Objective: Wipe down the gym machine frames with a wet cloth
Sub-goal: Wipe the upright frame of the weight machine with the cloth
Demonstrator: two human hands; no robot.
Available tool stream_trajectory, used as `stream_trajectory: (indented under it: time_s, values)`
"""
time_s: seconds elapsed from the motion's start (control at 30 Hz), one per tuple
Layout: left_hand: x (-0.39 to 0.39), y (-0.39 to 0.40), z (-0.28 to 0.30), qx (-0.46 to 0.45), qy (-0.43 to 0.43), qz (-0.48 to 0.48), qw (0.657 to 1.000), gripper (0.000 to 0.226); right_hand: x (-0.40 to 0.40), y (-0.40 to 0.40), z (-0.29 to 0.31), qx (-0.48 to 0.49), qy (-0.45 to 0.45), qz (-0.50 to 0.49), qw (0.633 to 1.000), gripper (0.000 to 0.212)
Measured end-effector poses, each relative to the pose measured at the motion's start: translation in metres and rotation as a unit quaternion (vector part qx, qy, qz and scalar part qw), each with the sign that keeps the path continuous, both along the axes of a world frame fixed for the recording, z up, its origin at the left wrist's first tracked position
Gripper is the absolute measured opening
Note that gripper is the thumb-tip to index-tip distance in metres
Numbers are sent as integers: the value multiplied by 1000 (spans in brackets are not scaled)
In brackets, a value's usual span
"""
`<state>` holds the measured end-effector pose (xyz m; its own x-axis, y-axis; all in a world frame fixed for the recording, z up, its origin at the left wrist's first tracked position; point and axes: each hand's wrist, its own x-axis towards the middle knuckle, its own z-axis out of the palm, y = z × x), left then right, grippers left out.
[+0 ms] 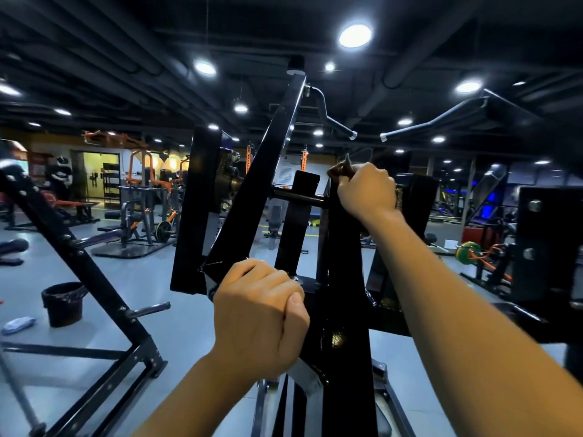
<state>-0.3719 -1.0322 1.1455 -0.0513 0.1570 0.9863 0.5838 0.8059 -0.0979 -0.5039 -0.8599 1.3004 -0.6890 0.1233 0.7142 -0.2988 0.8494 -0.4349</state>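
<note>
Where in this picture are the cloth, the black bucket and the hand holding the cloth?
cloth (342,168): head view, on the brown bunched end sticking out above the fist.
black bucket (63,305): head view, on its side wall, on the floor at left.
right hand (367,189): head view, on the back of the fist.

Black frame (344,279), brown cloth (342,170)

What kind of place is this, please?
A commercial gym, most likely. A black machine frame with pull handles stands close in front, a barbell with a weight plate rests behind, and orange racks line the far wall.
</note>
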Motion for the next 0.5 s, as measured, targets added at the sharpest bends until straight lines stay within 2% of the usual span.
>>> stream_trajectory:
  time_s: [0.13,0.23,0.33,0.43,0.5]
  values:
    - [-1,0,2,7,4,10,1000,46,48,8,-65,14,66,13,998,31]
    - [7,0,5,-12,-56,44,997,43,91,19,-98,13,66,59,996,37]
    - [17,3,10,-20,-115,71,991,43,134,28,-122,21,57,110,992,33]
    - [26,4,18,-13,-209,69,975,47,180,50,-149,20,7,143,989,27]
    - [38,14,16,-4,-243,29,970,42,202,72,-163,-61,-74,192,977,14]
